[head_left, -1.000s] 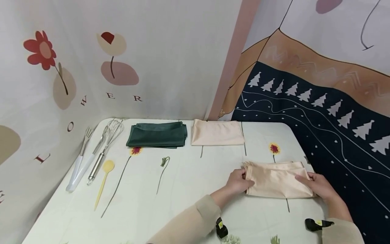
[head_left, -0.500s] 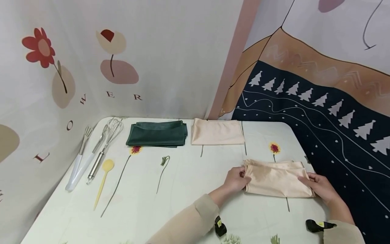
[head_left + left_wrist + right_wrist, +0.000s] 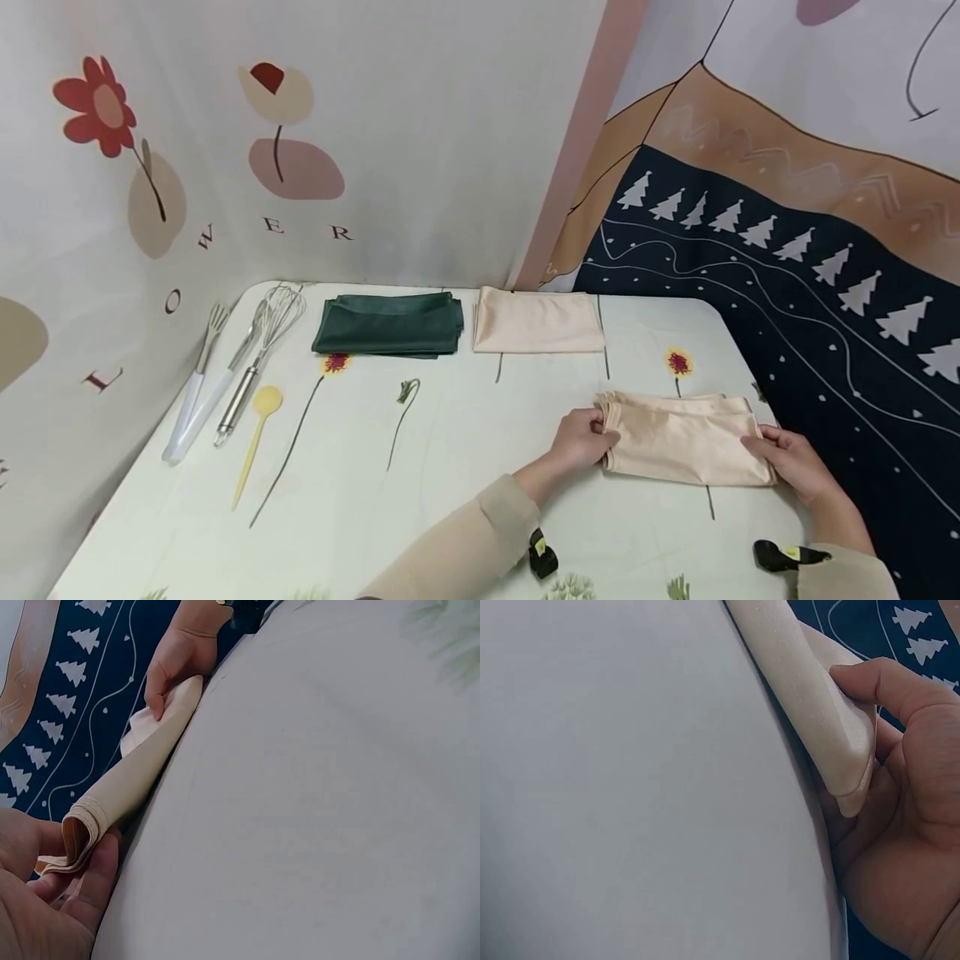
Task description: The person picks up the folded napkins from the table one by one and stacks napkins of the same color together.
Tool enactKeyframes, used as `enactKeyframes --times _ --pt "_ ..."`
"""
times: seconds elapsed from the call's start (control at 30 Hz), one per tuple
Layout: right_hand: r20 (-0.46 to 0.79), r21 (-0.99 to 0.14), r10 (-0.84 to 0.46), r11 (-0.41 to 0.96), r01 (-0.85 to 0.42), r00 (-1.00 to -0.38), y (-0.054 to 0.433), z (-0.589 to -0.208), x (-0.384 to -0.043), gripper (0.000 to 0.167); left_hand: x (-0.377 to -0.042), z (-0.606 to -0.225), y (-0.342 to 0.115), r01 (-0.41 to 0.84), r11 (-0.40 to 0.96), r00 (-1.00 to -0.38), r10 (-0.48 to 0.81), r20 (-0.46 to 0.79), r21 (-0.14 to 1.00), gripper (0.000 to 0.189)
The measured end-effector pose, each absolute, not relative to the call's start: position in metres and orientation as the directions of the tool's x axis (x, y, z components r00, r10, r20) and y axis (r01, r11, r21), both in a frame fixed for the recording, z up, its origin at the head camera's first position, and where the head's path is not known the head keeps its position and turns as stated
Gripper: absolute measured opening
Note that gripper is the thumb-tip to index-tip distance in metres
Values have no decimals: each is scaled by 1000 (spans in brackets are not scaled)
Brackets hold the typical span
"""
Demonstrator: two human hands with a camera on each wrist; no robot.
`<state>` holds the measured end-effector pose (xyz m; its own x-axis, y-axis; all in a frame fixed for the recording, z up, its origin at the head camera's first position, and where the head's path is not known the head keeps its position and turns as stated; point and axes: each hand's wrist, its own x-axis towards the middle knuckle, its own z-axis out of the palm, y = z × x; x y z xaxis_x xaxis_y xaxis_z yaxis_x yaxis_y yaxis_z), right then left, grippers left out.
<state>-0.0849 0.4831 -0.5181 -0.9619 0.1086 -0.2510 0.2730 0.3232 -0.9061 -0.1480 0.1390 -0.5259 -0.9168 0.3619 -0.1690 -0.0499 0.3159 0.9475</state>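
A folded cream satin cloth (image 3: 682, 442) lies near the right side of the table, with its layered left edge facing my left hand. My left hand (image 3: 583, 440) pinches that end, thumb above and fingers under the layers; the left wrist view shows the fold curling open beside the fingers (image 3: 94, 881). At the opposite end, my right hand (image 3: 795, 462) holds the cloth between its thumb on top and fingers below. In the right wrist view, the folded corner (image 3: 847, 769) rests against the right hand (image 3: 907, 772).
Along the back of the table (image 3: 450, 517) lie a folded dark green cloth (image 3: 387, 325) and another folded cream cloth (image 3: 537, 322). At the left are a fork (image 3: 197, 379), a whisk (image 3: 258, 362), a yellow spoon (image 3: 258, 442) and another white-handled utensil (image 3: 213, 400). Printed curtains border the table.
My right thumb has slid slightly outward toward the cloth's right end. My left thumb has shifted a little toward the left edge. The cloth stays almost in place.
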Motion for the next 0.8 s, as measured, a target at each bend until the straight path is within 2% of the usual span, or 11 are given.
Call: enactKeyframes --times 0.1,0.13,0.23,0.27,0.33,0.43,0.57,0.63,0.8 --pt "-265 -890 99 358 283 -959 483 -517 -84 18 -147 -526 138 -53 318 -911 373 -176 947 5" --pt "-278 -878 96 378 294 -956 483 -516 -83 22 -147 -526 138 -55 316 -908 379 -179 947 6" --pt "-315 -844 87 431 321 -945 483 -513 -81 56 -146 -526 137 -64 303 -902 390 -185 951 6" --pt "-319 -834 83 449 321 -944 483 -512 -80 62 -146 -526 137 -65 299 -902 390 -184 952 6" --pt "-315 -827 82 466 316 -945 483 -511 -79 63 -147 -526 138 -60 294 -905 388 -177 954 7" --pt "-277 -832 92 475 287 -956 483 -511 -78 53 -147 -526 138 -48 289 -912 377 -160 956 6" --pt "-225 -840 117 479 253 -967 482 -510 -77 21 -146 -526 137 -28 279 -920 368 -134 960 4" --pt "-209 -844 120 479 241 -970 481 -509 -76 10 -146 -526 136 -18 270 -922 369 -121 963 5" --pt "-175 -842 122 497 212 -977 478 -506 -76 11 -146 -524 134 16 248 -928 364 -78 969 4"
